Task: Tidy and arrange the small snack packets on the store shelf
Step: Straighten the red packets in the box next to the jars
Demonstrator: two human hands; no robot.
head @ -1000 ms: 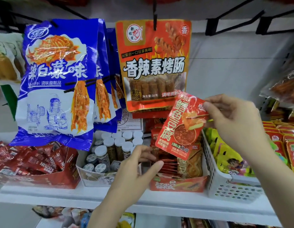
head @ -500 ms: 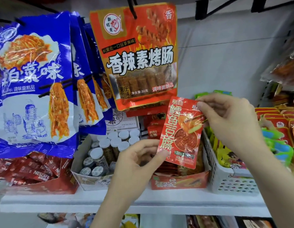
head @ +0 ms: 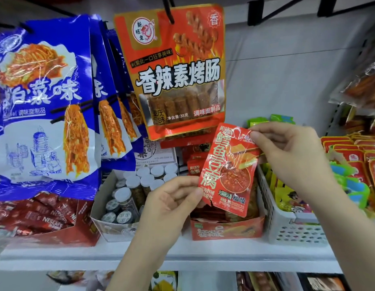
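hands (head: 295, 156) pinch glossy, crinkled rectangular red packet (head: 228, 171).

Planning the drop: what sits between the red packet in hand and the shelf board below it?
Head view: an open red display box of flat packets sits right under the red packet, which both hands pinch.

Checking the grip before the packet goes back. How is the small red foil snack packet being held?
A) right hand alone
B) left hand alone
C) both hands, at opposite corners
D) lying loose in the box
C: the right hand pinches the small red foil snack packet at its top corner, the left hand its lower left edge.
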